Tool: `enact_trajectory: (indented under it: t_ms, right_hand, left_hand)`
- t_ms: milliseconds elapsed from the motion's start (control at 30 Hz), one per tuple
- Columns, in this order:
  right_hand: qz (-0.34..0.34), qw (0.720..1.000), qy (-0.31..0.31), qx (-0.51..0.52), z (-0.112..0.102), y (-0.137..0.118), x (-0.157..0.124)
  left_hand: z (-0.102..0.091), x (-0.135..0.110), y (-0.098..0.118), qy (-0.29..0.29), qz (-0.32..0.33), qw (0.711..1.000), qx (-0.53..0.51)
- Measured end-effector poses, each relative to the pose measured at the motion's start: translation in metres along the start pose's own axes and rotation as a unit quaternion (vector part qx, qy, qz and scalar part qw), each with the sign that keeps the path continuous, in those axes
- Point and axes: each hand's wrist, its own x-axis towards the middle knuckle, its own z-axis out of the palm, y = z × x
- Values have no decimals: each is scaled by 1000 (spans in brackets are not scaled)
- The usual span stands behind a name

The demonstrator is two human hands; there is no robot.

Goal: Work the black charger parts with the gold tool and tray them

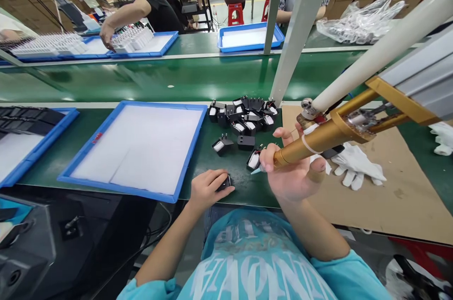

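Filling middle of scene, green workbench (253, 190); over its right part, brown cardboard sheet (389, 210); at left, blue-rimmed tray (191, 149), lined white; at right, gold dispenser (325, 135), slanting down leftward; on far side, between tray and sheet, loose heap of black housings (244, 113); right hand (292, 179) cupping dispenser's front end, fingers curled round it, thumb spread; left hand (208, 187), near bench edge, pinching single black housing (224, 183) against bench; right of it, slim pale-blue nozzle (257, 170), well apart
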Motion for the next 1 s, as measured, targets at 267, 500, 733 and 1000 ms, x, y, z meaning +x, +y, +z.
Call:
enact_trajectory:
  t_ms: [267, 500, 733, 1000]
  right_hand:
    - [-3, 1000, 4, -4, -3, -2, 2]
    - [25, 999, 25, 13, -1, -5, -1]
    - [35, 999, 29, 10, -1, -7, -2]
    - [10, 998, 33, -46, -8, -3, 2]
  left_hand:
    - [-10, 2, 0, -99, -60, 985, -131]
    - [-16, 14, 3, -156, -119, 955, -220]
    - [-24, 25, -3, -233, -99, 942, -222]
    - [-35, 27, -8, -296, -115, 933, -167]
